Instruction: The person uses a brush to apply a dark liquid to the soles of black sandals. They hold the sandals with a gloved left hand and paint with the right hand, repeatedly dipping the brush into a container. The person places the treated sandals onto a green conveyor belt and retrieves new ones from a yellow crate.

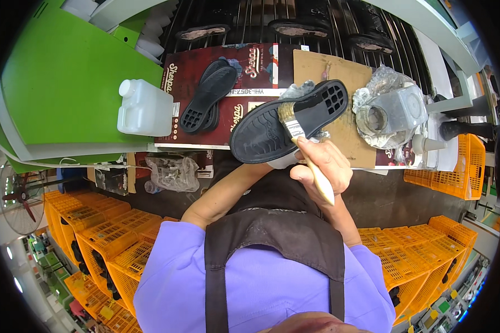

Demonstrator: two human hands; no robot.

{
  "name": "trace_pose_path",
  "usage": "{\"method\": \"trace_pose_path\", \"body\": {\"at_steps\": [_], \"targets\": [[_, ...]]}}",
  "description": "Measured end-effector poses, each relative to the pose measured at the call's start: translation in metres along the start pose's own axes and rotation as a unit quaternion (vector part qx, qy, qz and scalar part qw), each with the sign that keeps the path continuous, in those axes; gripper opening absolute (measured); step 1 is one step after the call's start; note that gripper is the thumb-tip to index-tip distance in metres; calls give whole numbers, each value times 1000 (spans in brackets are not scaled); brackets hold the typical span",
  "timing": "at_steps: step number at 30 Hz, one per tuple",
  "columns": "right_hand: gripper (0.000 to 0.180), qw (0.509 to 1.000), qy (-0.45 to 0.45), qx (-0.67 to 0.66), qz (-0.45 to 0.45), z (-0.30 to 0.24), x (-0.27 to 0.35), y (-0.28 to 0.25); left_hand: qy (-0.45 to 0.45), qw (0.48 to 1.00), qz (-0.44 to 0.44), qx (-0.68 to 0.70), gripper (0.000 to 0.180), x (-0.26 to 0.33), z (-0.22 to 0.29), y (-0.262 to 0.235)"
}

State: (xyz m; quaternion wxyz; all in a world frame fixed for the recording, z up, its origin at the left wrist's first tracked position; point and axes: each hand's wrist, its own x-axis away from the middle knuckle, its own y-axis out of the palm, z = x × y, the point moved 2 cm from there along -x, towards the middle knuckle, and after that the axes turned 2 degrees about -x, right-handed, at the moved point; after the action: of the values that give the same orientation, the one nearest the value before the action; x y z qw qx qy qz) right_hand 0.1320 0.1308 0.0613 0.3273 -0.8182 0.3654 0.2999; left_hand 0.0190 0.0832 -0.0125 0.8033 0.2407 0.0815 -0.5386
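My left hand (pixel 299 90), in a whitish glove, grips a black shoe sole (pixel 261 130) from beneath. Its fingertips show at the sole's far edge; most of the hand is hidden below. The sole's inner face is up, its heel grid pointing to the far right. A paintbrush (pixel 318 175) with a pale handle is held in my bare right hand (pixel 328 166), fingers closed round the handle. The bristles touch the middle of the sole, where part of the surface looks wet. Left of it, more black soles (pixel 208 100) lie stacked on the bench.
A white jug (pixel 147 108) stands at the left beside a green panel (pixel 66 77). On the right sits a clear container (pixel 400 108) wrapped in plastic, with a small bottle (pixel 428 145) near it. Black boots (pixel 300 28) lie on far rollers. Orange crates (pixel 411 250) are stacked nearer.
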Motion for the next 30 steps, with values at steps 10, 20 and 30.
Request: {"method": "trace_pose_path", "body": {"at_steps": [10,20,30], "targets": [[49,999,-8,-31,-16,-4,-1,8,-91,995,-47,10,49,26,-27,-9],[49,998,-20,-35,-48,-9,-1,11,-140,985,-94,24,39,35,-43,-7],[47,996,-20,-58,-65,-8,-6,13,-180,972,-148,27,29,45,-49,-4]]}}
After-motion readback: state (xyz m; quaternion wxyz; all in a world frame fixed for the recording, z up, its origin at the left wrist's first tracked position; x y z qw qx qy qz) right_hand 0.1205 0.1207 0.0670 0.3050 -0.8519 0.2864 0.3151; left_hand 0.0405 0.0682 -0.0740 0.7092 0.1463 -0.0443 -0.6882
